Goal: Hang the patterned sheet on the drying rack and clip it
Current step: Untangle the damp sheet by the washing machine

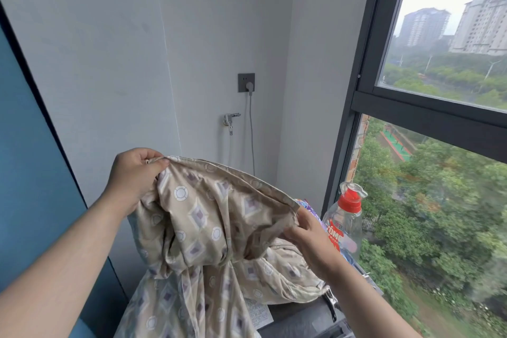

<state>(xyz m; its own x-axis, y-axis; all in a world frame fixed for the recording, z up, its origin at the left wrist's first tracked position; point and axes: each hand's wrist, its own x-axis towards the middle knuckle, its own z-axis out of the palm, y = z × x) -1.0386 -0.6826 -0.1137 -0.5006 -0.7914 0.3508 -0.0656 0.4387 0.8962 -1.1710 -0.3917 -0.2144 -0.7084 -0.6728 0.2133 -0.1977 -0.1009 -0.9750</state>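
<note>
Fingers [157,163] pinch the hem [233,173] — left hand [131,175] high, right hand [312,238] lower. The patterned sheet [208,217] sags between them, heaped on the left edge of the grey machine [301,318]. Pull that hem flat before lifting — no rack shows.

Soft overcast daylight from the window [439,85]; wide-angle bending at edges.

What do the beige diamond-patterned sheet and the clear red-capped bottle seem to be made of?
Beige diamond-patterned sheet: thin woven cloth, maybe cotton or a blend, with a matte finish; it creases and drapes in soft folds. Clear red-capped bottle: probably glossy transparent plastic; the background shows through its wall.
</note>
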